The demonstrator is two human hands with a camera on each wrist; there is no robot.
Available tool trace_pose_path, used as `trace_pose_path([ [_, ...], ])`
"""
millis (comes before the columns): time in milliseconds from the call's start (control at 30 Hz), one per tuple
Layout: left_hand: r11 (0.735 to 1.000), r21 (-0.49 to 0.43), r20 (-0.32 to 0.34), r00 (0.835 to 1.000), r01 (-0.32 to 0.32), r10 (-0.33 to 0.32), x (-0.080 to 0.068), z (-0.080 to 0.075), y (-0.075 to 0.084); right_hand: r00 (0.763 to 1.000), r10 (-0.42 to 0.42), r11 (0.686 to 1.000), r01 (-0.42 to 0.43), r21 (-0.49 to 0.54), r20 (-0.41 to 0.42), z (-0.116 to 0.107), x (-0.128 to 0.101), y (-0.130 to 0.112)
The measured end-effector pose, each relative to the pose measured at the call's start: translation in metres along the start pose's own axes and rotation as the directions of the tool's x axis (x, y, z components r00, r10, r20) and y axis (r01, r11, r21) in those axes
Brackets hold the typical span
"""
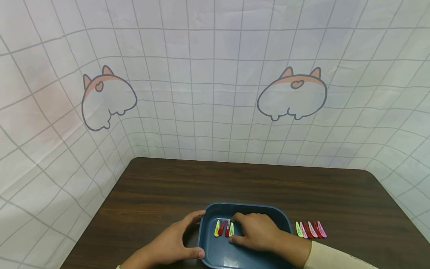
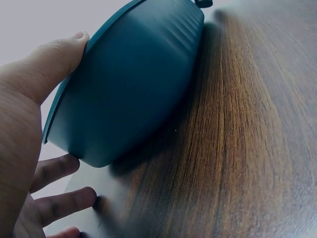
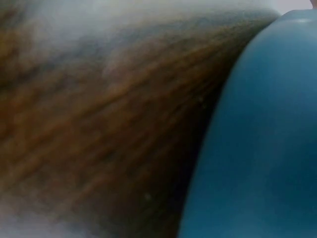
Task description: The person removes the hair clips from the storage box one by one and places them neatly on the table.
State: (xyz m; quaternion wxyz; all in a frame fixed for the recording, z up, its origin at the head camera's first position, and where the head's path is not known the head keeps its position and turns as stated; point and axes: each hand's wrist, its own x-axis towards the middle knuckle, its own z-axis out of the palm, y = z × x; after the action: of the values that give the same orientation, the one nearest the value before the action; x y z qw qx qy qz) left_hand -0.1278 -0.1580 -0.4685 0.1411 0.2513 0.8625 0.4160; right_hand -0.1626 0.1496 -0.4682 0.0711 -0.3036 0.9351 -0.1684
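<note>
A blue tray (image 1: 242, 204) sits near the table's front edge, with a short row of snap hair clips inside: a yellow clip (image 1: 217, 228), a red clip (image 1: 221, 228), another red clip (image 1: 227, 229) and a green clip (image 1: 231, 229). My right hand (image 1: 256, 231) reaches into the tray and pinches the green clip between thumb and index finger at its two ends. Spread along the tray's left side, my left hand (image 1: 171, 239) touches it with thumb and index finger. In the left wrist view its thumb (image 2: 64, 57) rests at the rim.
Several more hair clips, green, pink and red (image 1: 311, 229), lie in a row on the dark wooden table (image 1: 235, 179) just right of the tray. A white gridded curtain (image 1: 201, 93) with cartoon animal drawings surrounds the table's back and sides.
</note>
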Motion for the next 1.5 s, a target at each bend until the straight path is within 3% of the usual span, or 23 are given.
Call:
trace_pose_path([
  [367, 1.0, -0.02, 0.004, 1.0, 0.005, -0.005, -0.002, -0.001, -0.002, 1.0, 0.005, 1.0, -0.005, 0.007, -0.02, 0.0, -0.001, -0.002],
  [700, 1.0, -0.004, 0.006, 1.0, 0.0, 0.0, -0.003, -0.002, -0.003, 0.994, -0.009, 1.0, 0.011, 0.019, -0.105, -0.009, -0.007, -0.007],
  [1067, 1.0, 0.005, -0.005, 1.0, 0.003, -0.003, -0.003, -0.002, -0.003, 0.996, 0.007, 0.998, -0.001, 0.06, -0.093, -0.027, -0.015, -0.01],
  [1500, 1.0, 0.019, -0.001, 1.0, 0.004, -0.004, -0.002, -0.004, -0.004, 0.99, 0.034, 0.998, -0.027, 0.051, -0.138, -0.038, -0.029, -0.003],
])
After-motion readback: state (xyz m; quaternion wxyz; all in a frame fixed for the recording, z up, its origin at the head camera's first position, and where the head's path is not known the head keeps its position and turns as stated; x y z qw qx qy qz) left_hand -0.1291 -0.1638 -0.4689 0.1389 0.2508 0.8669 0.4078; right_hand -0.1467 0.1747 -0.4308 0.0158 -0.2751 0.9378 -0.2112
